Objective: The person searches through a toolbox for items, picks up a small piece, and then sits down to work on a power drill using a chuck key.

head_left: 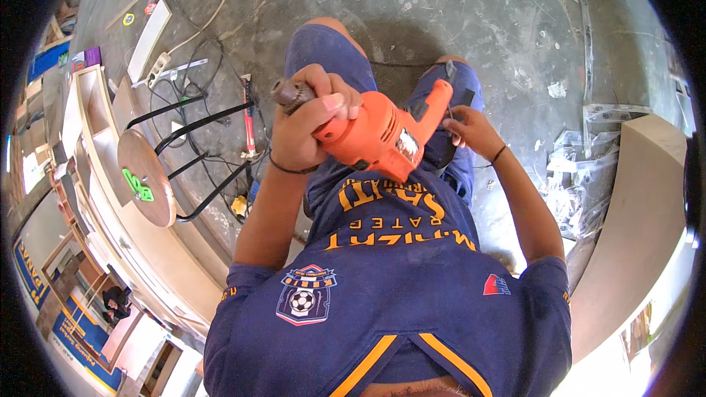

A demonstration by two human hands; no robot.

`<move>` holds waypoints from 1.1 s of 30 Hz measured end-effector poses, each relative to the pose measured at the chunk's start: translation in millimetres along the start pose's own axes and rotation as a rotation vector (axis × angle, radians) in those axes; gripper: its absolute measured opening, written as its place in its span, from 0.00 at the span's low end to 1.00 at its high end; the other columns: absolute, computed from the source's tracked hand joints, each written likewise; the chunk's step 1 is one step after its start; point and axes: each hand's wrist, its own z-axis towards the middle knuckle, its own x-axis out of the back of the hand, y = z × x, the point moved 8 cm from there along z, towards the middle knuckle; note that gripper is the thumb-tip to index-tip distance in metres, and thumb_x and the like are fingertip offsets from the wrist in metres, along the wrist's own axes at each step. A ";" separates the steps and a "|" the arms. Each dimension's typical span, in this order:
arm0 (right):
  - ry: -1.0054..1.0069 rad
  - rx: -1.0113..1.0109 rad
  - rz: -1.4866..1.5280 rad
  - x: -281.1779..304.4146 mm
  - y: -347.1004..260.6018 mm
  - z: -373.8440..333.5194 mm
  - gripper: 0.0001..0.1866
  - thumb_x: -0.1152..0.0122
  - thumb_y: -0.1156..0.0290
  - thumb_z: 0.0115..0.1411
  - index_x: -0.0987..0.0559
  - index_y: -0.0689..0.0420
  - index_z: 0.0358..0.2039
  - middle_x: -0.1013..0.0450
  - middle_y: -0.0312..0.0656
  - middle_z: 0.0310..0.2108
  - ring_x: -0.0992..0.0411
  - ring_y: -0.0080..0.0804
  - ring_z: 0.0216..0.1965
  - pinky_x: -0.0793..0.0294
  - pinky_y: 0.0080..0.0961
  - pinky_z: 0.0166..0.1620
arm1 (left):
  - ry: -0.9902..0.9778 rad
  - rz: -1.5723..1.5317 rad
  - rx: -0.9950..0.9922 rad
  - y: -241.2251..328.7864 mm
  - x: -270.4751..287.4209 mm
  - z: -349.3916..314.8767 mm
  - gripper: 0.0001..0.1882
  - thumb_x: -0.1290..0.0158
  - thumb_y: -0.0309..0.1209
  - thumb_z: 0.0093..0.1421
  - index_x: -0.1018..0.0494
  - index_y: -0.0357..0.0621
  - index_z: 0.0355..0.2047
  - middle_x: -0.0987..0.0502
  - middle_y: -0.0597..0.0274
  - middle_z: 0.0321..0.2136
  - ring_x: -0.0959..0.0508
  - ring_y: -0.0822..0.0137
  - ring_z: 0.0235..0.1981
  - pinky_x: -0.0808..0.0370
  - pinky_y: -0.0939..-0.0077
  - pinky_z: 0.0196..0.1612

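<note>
An orange electric drill (382,132) lies across my lap area, held up over my thighs. My left hand (316,114) wraps round its front end, just behind the dark metal chuck (290,94), which points up and to the left. The drill's handle slants up to the right. Close beside that handle is my right hand (472,131), its fingers pinched together near the grip. Whatever sits between those fingertips is too small to make out.
On my left, a round stool (147,176) with black legs lies tipped over, a green object (137,185) against its seat. Nearby are a red-handled tool (248,121), a power strip (158,70) and tangled cables. Clear plastic wrap (577,176) and a curved pale panel (625,213) lie right.
</note>
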 end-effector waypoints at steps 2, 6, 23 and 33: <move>-0.031 -0.088 -0.037 -1.4 -2.3 -12.4 0.23 0.39 0.62 0.56 0.31 0.60 0.48 0.25 0.46 0.23 0.24 0.41 0.23 0.25 0.38 0.30 | -0.025 -0.123 0.000 5.4 -2.4 -1.3 0.07 0.52 0.24 0.53 0.38 0.46 0.22 0.30 0.62 0.20 0.30 0.68 0.27 0.32 0.70 0.38; 0.253 0.117 -0.831 10.7 -7.4 -30.4 0.24 0.41 0.58 0.55 0.30 0.54 0.50 0.25 0.48 0.30 0.25 0.50 0.29 0.25 0.43 0.36 | -0.047 -0.198 0.054 -4.7 -16.2 -1.2 0.07 0.52 0.24 0.54 0.37 0.46 0.22 0.31 0.63 0.20 0.31 0.68 0.27 0.33 0.70 0.39; 0.421 1.204 -0.612 -34.4 -136.5 -100.9 0.23 0.36 0.64 0.44 0.29 0.59 0.40 0.29 0.43 0.38 0.30 0.41 0.40 0.39 0.45 0.51 | -0.076 0.262 0.101 -8.9 -69.2 -21.9 0.10 0.48 0.18 0.51 0.38 0.44 0.21 0.28 0.59 0.22 0.30 0.72 0.26 0.33 0.75 0.31; 0.414 1.234 -0.609 -41.4 -127.9 -100.0 0.18 0.37 0.66 0.43 0.29 0.57 0.35 0.30 0.41 0.35 0.30 0.40 0.37 0.36 0.43 0.47 | -0.139 0.397 0.106 -11.5 -69.1 -36.7 0.10 0.48 0.18 0.51 0.38 0.43 0.22 0.28 0.61 0.21 0.31 0.76 0.24 0.33 0.78 0.29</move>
